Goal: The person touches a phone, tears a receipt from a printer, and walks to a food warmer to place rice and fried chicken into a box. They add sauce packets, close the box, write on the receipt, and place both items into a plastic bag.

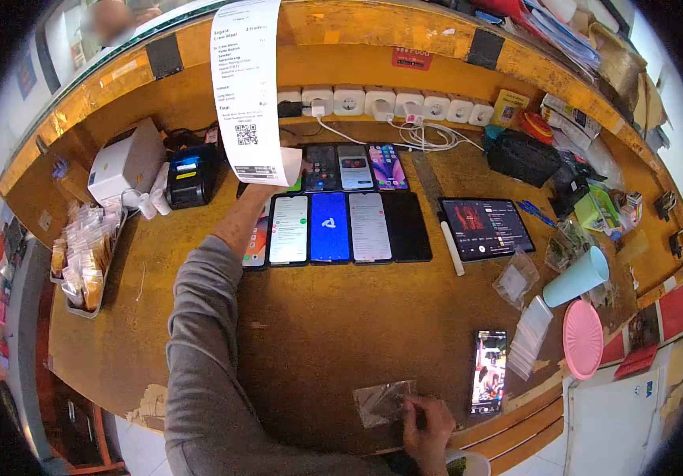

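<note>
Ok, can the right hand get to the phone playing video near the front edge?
Probably yes. The right hand sits on a clear bag, and the phone lies just beside it with bare table between. The left hand is up holding the receipt.

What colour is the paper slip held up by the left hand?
The paper slip is white with black print and a QR code; head view.

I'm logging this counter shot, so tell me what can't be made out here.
Left hand: head view, fingers hidden behind the receipt it holds up.
Receipt text: head view, too small to read.
Right hand: head view, wrist cut off by the bottom edge; whether it pinches or merely touches the plastic bag is unclear.
</note>
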The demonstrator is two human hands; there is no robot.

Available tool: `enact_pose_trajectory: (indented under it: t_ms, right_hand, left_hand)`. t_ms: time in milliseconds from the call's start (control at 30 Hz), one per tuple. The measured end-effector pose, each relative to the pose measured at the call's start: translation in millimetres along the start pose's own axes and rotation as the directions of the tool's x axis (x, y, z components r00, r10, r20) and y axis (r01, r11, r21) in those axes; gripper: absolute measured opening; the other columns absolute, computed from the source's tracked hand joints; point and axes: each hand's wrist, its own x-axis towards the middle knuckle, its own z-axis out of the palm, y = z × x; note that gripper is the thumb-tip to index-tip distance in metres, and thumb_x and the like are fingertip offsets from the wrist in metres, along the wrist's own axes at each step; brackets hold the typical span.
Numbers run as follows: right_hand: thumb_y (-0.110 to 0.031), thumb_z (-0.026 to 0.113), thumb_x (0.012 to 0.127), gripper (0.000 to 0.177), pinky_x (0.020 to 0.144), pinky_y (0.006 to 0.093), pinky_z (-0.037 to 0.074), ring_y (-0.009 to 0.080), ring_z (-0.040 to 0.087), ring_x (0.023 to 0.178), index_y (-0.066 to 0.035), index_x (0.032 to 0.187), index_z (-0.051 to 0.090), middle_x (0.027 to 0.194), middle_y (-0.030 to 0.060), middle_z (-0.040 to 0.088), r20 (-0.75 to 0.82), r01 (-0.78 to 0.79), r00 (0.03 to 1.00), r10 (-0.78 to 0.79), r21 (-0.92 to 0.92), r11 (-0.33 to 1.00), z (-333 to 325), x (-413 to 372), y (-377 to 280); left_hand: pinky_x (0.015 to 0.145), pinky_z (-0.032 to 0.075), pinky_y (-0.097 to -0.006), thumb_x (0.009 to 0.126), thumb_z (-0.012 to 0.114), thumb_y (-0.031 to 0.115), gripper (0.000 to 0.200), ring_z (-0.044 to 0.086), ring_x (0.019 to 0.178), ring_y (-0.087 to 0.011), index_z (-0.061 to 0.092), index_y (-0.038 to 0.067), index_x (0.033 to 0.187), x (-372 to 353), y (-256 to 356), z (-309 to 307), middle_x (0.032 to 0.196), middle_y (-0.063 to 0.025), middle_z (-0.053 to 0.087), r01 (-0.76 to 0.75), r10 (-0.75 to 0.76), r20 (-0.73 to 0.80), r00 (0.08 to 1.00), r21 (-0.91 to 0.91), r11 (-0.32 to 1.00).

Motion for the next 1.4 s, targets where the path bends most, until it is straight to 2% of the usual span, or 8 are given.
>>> enact_pose_trajectory:
  t_ms: [467, 533, 600, 667, 800, 933, 1067, 1400]
  right_hand:
    - [-0.006, 0.069, 0.081, 0.009, 0.061, 0.0402, 0.045, 0.0306, 0.060, 0.066, -0.006, 0.090, 0.065, 0.076, 0.0120, 0.063, -0.017, 0.034, 0.999, -0.034, 0.031, 0.999, 4.0, -2.2, 4.9]
    - [-0.006, 0.067, 0.083, 0.007, 0.063, 0.0379, 0.048, 0.0299, 0.063, 0.068, -0.003, 0.089, 0.066, 0.078, 0.0145, 0.065, -0.018, -0.001, 1.000, 0.000, -0.043, 0.999, 0.9, -1.0, -0.8]
    - [-0.007, 0.067, 0.083, 0.007, 0.063, 0.0381, 0.048, 0.0303, 0.064, 0.069, -0.003, 0.089, 0.066, 0.079, 0.0147, 0.066, -0.040, 0.013, 0.999, -0.013, -0.003, 1.000, 1.3, 2.3, -3.7]
    - [-0.008, 0.067, 0.084, 0.008, 0.063, 0.0383, 0.048, 0.0306, 0.064, 0.070, -0.003, 0.090, 0.066, 0.080, 0.0150, 0.066, -0.068, 0.025, 0.997, -0.022, 0.039, 0.999, 1.8, 1.8, -5.2]
    - [-0.007, 0.066, 0.084, 0.009, 0.068, 0.0402, 0.050, 0.0320, 0.064, 0.073, -0.005, 0.093, 0.065, 0.082, 0.0142, 0.066, -0.056, 0.001, 0.998, 0.000, 0.026, 1.000, 1.8, -0.6, -3.9]
    - [-0.006, 0.066, 0.084, 0.006, 0.070, 0.0387, 0.049, 0.0314, 0.063, 0.074, -0.005, 0.091, 0.067, 0.083, 0.0135, 0.067, -0.093, -0.021, 0.995, 0.025, 0.042, 0.999, 5.1, -1.9, -4.4]
    - [-0.005, 0.067, 0.084, 0.006, 0.069, 0.0378, 0.048, 0.0303, 0.063, 0.074, -0.005, 0.090, 0.067, 0.083, 0.0128, 0.067, -0.110, 0.059, 0.993, -0.048, 0.092, 0.994, 2.5, -0.9, -5.3]
    - [-0.008, 0.066, 0.085, 0.009, 0.069, 0.0381, 0.047, 0.0308, 0.063, 0.076, -0.006, 0.094, 0.068, 0.083, 0.0116, 0.067, -0.037, 0.139, 0.990, -0.135, 0.122, 0.983, -3.5, -6.5, -8.8]
  left_hand:
    - [0.102, 0.025, -0.0711, 0.093, 0.049, 0.039, 0.038, 0.026, 0.137, -0.0450, 0.052, 0.035, 0.130, -15.3, 14.9, -4.3, 0.150, -0.0143, 0.033, 0.123, -0.130, -0.090, 0.987, -0.084, 0.989]
    - [0.102, 0.026, -0.0659, 0.093, 0.048, 0.043, 0.039, 0.032, 0.132, -0.0407, 0.055, 0.029, 0.128, -21.5, 20.1, -13.5, 0.146, -0.0106, 0.038, 0.151, -0.151, -0.117, 0.982, -0.009, 0.988]
    - [0.103, 0.030, -0.0578, 0.092, 0.050, 0.043, 0.040, 0.034, 0.131, -0.0355, 0.057, 0.023, 0.126, -14.4, -26.2, 19.1, 0.141, -0.0101, 0.042, -0.194, 0.209, -0.293, 0.933, 0.078, 0.978]
    - [0.104, 0.031, -0.0437, 0.090, 0.054, 0.039, 0.041, 0.041, 0.125, -0.0316, 0.059, 0.017, 0.124, -56.8, 12.0, -50.7, 0.132, -0.0133, 0.049, 0.003, -0.037, -0.089, 0.995, -0.355, 0.935]
    - [0.103, 0.020, -0.0680, 0.086, 0.060, 0.035, 0.046, 0.040, 0.129, -0.0341, 0.056, 0.016, 0.129, -111.4, 27.0, -60.3, 0.143, -0.0120, 0.042, 0.079, -0.114, -0.146, 0.983, -0.228, 0.970]
    - [0.102, 0.025, -0.0631, 0.086, 0.058, 0.036, 0.043, 0.047, 0.121, -0.0284, 0.059, 0.017, 0.125, -188.5, 69.1, -84.8, 0.127, -0.0095, 0.053, -0.242, 0.262, -0.083, 0.962, 0.192, 0.951]
    - [0.095, 0.036, -0.0511, 0.089, 0.059, 0.040, 0.041, 0.052, 0.114, -0.0248, 0.058, 0.016, 0.122, -263.5, 136.6, -104.2, 0.119, -0.0050, 0.058, -0.627, 0.622, -0.087, 0.778, -0.160, 0.762]
    - [0.096, 0.039, -0.0475, 0.089, 0.059, 0.042, 0.044, 0.056, 0.110, -0.0283, 0.059, 0.012, 0.120, -269.2, 119.9, -114.1, 0.111, -0.0098, 0.062, -0.553, 0.559, -0.053, 0.827, -0.256, 0.793]
